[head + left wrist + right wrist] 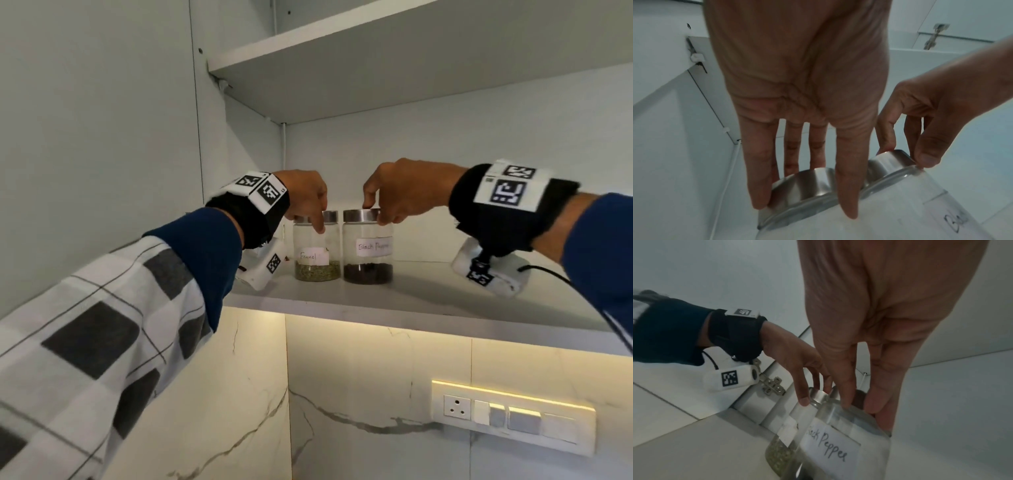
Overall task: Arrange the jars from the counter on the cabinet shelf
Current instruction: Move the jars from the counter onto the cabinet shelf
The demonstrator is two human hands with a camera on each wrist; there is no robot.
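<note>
My left hand point(305, 197) grips the fennel jar's point(317, 250) lid from above; my right hand point(404, 192) pinches the pepper jar's point(368, 251) lid, both upright on the shelf point(411, 301).

We are in a home kitchen. We see labelled spice jars point(342, 248) on a cabinet shelf point(428, 301), above a marble backsplash point(359, 428).

The fennel jar point(317, 251) and black pepper jar point(368, 251) stand side by side on the cabinet shelf point(428, 301), fennel left, near the left wall, under another shelf point(376, 68).
</note>
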